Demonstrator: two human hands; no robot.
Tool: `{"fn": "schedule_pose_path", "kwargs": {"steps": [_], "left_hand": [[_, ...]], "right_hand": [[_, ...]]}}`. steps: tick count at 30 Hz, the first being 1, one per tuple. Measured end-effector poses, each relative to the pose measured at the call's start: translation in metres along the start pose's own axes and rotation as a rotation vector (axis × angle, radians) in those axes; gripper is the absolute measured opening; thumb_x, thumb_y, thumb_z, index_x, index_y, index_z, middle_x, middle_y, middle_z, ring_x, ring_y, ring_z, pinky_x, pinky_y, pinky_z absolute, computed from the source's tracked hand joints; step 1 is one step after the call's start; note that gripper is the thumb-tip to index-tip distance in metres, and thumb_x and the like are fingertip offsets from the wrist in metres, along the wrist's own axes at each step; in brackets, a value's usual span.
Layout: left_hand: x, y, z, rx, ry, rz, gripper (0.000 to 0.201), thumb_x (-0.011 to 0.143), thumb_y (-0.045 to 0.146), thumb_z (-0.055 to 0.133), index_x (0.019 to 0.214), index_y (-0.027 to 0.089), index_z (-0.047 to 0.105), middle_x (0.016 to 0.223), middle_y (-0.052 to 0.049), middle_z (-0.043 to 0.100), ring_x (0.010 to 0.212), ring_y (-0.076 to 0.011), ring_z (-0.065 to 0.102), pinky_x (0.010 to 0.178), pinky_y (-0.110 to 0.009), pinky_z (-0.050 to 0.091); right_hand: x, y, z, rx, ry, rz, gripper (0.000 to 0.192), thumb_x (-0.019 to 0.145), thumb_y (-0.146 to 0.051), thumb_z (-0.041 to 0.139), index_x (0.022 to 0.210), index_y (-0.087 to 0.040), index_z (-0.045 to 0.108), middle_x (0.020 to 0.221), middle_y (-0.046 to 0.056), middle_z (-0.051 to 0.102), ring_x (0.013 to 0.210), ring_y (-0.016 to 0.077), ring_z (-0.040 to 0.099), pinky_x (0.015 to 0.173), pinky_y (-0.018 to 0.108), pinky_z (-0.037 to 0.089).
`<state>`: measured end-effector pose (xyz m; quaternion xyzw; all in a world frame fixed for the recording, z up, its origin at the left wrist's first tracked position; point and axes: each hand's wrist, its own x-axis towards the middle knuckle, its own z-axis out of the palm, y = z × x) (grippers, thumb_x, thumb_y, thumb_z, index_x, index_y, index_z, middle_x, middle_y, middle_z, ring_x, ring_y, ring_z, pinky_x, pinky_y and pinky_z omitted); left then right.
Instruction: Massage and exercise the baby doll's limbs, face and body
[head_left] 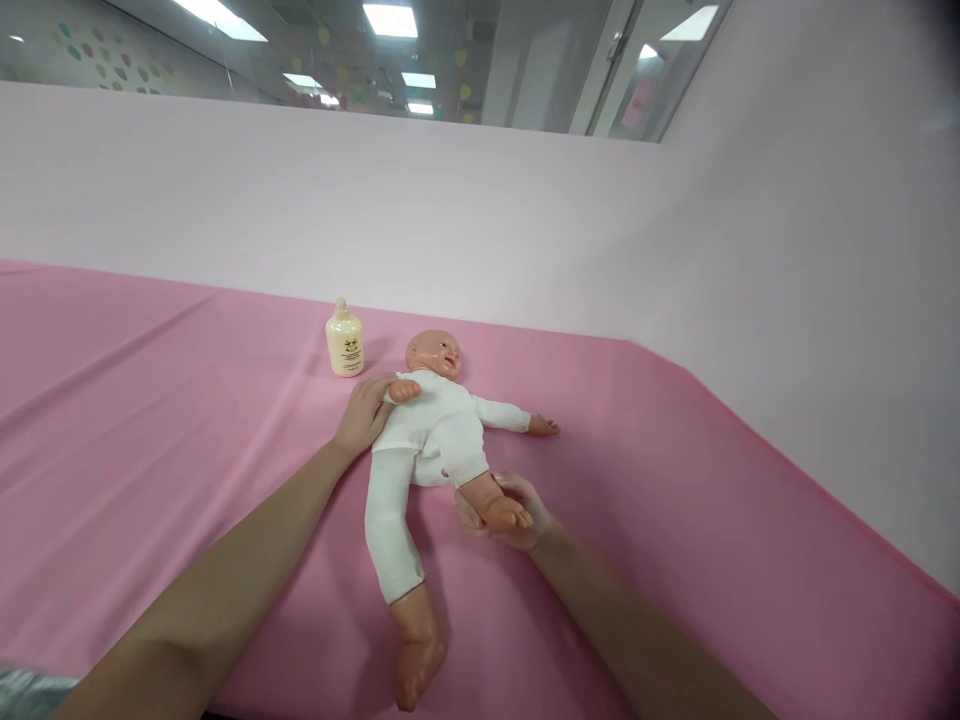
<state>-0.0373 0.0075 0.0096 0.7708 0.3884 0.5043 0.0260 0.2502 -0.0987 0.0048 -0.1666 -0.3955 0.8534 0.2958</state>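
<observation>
your left hand point(365, 412) lies flat against the doll point(431, 430) at its shoulder, fingers loose, not clasping, which steadies the body on the pink sheet point(150, 430). your right hand point(504, 512) cups the bent leg from beneath, fingers curled around its foot, so that leg is lifted. the other leg lies straight toward you. a bottle point(344, 341) stands just beyond your left fingertips.

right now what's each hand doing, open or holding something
Left hand: open, resting against the doll at its shoulder and arm.
Right hand: closed around the doll's bare foot, cupping it from below.
</observation>
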Motion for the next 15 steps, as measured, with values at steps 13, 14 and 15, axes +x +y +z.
{"fn": "schedule_pose_path", "kwargs": {"steps": [13,14,15], "left_hand": [[-0.003,-0.043,0.003,-0.365,0.444,-0.63,0.033,0.091,0.043,0.061,0.116,0.026,0.047,0.114,-0.008,0.063,0.108,-0.0215,0.064,0.088,-0.036,0.057],[-0.002,-0.043,0.004,-0.394,0.421,-0.662,0.036,0.089,0.041,0.064,0.116,0.026,0.046,0.115,-0.008,0.063,0.108,-0.0216,0.064,0.088,-0.036,0.057],[-0.001,-0.042,0.004,-0.425,0.385,-0.695,0.04,0.086,0.039,0.068,0.116,0.025,0.046,0.117,-0.009,0.063,0.107,-0.0218,0.065,0.088,-0.037,0.057]], "right_hand": [[-0.003,-0.002,0.0,-0.192,-0.479,0.624,0.087,0.048,-0.028,0.097,0.122,-0.02,0.053,0.099,0.017,0.073,0.053,0.0152,0.061,0.041,0.02,0.039],[-0.001,-0.005,0.003,-0.205,-0.466,0.617,0.092,0.042,-0.024,0.099,0.122,-0.02,0.052,0.101,0.017,0.073,0.053,0.0159,0.061,0.041,0.021,0.04],[0.002,-0.008,0.005,-0.217,-0.441,0.598,0.098,0.036,-0.019,0.099,0.122,-0.021,0.052,0.102,0.018,0.073,0.052,0.0175,0.061,0.041,0.024,0.042]]}}
